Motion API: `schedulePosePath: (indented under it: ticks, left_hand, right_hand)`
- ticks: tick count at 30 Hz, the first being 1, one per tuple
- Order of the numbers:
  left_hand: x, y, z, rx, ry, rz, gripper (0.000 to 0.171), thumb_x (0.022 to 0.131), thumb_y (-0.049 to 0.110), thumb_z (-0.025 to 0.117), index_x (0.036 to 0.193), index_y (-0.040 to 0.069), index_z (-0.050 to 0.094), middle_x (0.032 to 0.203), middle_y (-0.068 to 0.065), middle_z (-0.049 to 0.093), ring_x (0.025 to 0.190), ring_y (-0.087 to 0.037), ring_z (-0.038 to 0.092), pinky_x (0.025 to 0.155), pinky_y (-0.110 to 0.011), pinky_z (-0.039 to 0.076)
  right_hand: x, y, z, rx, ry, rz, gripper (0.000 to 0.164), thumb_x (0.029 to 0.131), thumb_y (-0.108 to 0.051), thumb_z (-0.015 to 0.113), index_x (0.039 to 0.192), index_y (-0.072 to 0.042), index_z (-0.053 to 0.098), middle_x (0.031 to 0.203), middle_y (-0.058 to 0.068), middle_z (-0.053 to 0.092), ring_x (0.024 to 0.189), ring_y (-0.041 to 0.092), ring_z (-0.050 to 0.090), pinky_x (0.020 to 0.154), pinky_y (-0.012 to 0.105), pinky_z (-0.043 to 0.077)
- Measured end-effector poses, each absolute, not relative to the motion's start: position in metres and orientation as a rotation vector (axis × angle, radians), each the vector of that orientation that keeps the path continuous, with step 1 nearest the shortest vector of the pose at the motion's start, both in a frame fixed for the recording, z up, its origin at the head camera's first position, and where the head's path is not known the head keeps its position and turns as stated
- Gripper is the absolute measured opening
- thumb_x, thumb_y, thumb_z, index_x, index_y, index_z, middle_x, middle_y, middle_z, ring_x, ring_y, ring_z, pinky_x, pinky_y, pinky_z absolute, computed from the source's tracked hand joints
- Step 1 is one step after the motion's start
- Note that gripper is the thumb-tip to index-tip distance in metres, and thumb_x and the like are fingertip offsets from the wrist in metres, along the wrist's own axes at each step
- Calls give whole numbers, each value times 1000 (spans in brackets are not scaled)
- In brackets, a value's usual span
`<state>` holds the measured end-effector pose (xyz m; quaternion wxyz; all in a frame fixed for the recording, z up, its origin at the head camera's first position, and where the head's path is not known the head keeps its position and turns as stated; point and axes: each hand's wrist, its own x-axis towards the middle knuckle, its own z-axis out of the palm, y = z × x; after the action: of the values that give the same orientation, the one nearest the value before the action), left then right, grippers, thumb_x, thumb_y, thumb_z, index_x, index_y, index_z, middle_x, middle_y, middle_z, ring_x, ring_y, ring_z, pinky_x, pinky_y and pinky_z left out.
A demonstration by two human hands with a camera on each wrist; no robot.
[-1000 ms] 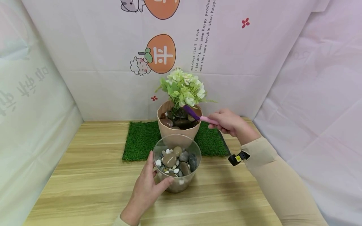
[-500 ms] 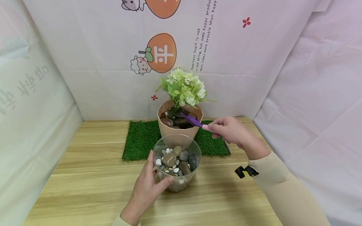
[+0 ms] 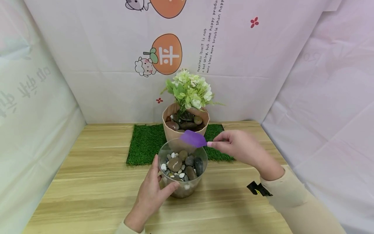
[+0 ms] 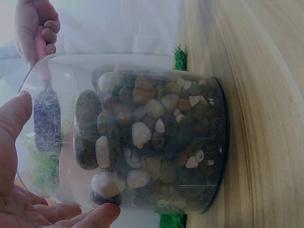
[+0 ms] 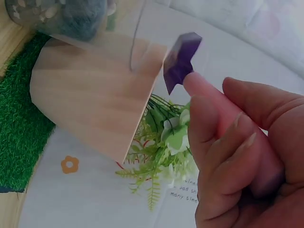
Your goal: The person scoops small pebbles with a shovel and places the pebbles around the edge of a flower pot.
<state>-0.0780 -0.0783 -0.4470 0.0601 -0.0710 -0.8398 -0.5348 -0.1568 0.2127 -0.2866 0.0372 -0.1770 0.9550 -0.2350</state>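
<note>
Turf (image 3: 144, 146) shows on the wooden table (image 3: 87, 182) at ten o'clock from the clear container (image 3: 187, 193). The left hand (image 3: 150, 195), at about eight o'clock, grips the container's side, thumb and fingers curved around it; a steady hold here should stop it sliding. The container stands upright, holding stones (image 3: 175, 164) large and small. At twelve o'clock, just behind, stands the pot (image 3: 172, 135) with pale flowers (image 3: 193, 91). The purple scoop (image 3: 193, 138), blurred, with no load visible, is at the container's far rim, toward one o'clock; whether it touches, I cannot tell. Between two and three o'clock, the right hand (image 3: 243, 148) grasps its pink handle (image 5: 223, 109). For clean scooping, the blade should clear the rim, dip steeply, slide under smaller stones and rise level.
</note>
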Motion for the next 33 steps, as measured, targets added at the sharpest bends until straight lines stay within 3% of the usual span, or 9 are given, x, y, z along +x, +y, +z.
schedulePosePath:
  ticks: [6,13,20,26,33]
  left_hand:
    - [-78,-78,-447,-211,-2538,-1620,116,88,42,84,168,7,8,169,-23,26,147,-37,45,112,-48,52]
    - [-78,-78,-448,-200,-2545,-1619,116,88,43,83,168,8,7,169,-23,27,148,-37,45,113,-48,52]
    - [-78,-78,-447,-205,-2543,-1626,115,89,42,83,168,7,7,169,-23,25,148,-38,44,113,-49,51]
    - [-78,-78,-447,-207,-2544,-1626,114,89,41,83,168,7,7,170,-23,23,148,-39,43,112,-49,52]
    - [-78,-78,-447,-210,-2541,-1629,115,89,42,83,168,7,7,170,-22,23,149,-38,42,113,-49,51]
  right_hand:
    - [-150,205,-292,-681,3002,-568,19,97,-49,72,97,-33,80,82,-18,71,68,5,61,66,29,54]
    - [-147,200,-296,-796,3071,-446,18,96,-44,74,100,-28,81,89,-17,78,78,2,71,68,33,61]
    - [-146,192,-300,-964,3218,-237,12,93,-39,79,89,-27,78,75,-17,72,60,-1,58,47,26,46]
    - [-145,186,-303,-1095,3340,-99,12,91,-33,82,83,-26,77,65,-14,62,51,3,48,40,26,38]
    - [-143,180,-307,-1158,3416,34,17,89,-33,84,79,-24,74,63,-8,54,54,12,53,38,29,37]
